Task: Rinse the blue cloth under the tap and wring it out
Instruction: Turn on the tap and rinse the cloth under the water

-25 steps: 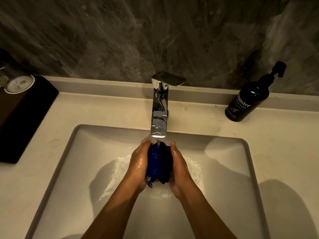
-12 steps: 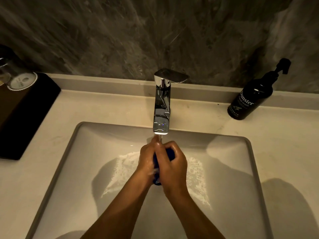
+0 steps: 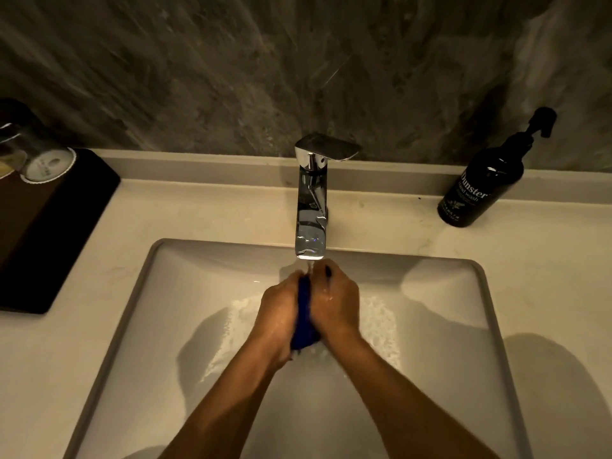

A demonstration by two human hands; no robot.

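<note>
The blue cloth (image 3: 304,321) is bunched into a narrow wad, squeezed between my two hands over the sink (image 3: 139,293). My left hand (image 3: 280,308) presses it from the left and my right hand (image 3: 336,304) from the right, fingers curled around it. Only a dark blue strip shows between the palms, with a lump hanging out at the wrists. The chrome tap (image 3: 311,207) stands just behind my hands and a thin stream of water (image 3: 310,267) runs from its spout onto the top of the cloth. Water spreads white across the basin floor.
A black pump bottle of hand wash (image 3: 482,185) stands at the back right of the pale counter. A black tray (image 3: 49,226) with a paper-capped glass (image 3: 43,160) sits at the left. A dark stone wall rises behind the counter.
One second ago my hands held the cloth as a wide ball between flat palms. They have closed in and gripped it, and the cloth is now compressed to a thin strip.
</note>
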